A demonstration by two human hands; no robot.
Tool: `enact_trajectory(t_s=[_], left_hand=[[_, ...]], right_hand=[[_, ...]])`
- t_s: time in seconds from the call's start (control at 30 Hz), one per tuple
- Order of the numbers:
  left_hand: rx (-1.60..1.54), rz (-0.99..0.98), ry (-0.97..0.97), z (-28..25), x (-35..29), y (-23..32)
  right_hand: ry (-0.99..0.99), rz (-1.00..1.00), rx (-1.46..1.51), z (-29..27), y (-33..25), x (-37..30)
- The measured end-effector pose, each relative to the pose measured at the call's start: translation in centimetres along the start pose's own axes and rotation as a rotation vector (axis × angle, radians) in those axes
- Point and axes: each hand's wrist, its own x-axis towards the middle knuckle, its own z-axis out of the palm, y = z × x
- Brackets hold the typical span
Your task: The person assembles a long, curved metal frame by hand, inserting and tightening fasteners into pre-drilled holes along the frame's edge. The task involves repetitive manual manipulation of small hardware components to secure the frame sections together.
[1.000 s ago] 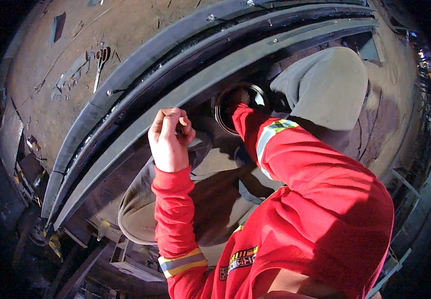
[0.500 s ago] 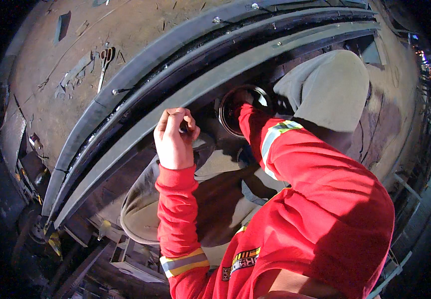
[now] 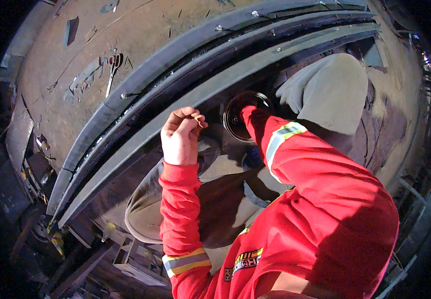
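My left hand [image 3: 179, 139] is raised beside the near edge of a long curved grey metal beam [image 3: 195, 97]. Its fingers are curled in against the thumb, and whatever they may pinch is too small to make out. A round dark container with a shiny rim [image 3: 227, 124] stands between my knees. My right arm, in a red sleeve [image 3: 270, 132], reaches down into it. Deep shadow inside hides my right hand's fingers, so their grip does not show.
Beyond the near beam runs a second curved beam [image 3: 98, 107] with bolts [image 3: 219, 28] standing along it. A scissors-like tool [image 3: 112, 72] and a flat metal scrap [image 3: 71, 31] lie on the brown floor. Metal frames [image 3: 135, 266] stand at the lower left.
The view has shifted slightly. My left hand has turned a little, its fingers still curled. My right arm stays in the container, with the hand now deeper in shadow.
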Motion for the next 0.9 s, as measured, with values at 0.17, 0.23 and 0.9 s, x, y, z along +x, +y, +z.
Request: enact_trajectory(t_s=[0.17, 0.23, 0.9], left_hand=[[-0.001, 0.063, -0.056, 0.3, 0.7, -0.2], [0.016, 0.073, -0.058, 1.0, 1.2, -0.1], [0.081, 0.102, -0.144, 5.1, 3.1, 0.4]], right_hand=[[-0.155, -0.181, -0.087, -2.7, 2.3, -4.0], [-0.191, -0.322, -0.08, -3.0, 3.8, -5.3], [-0.156, -0.451, 1.834, -7.2, 9.4, -12.5]])
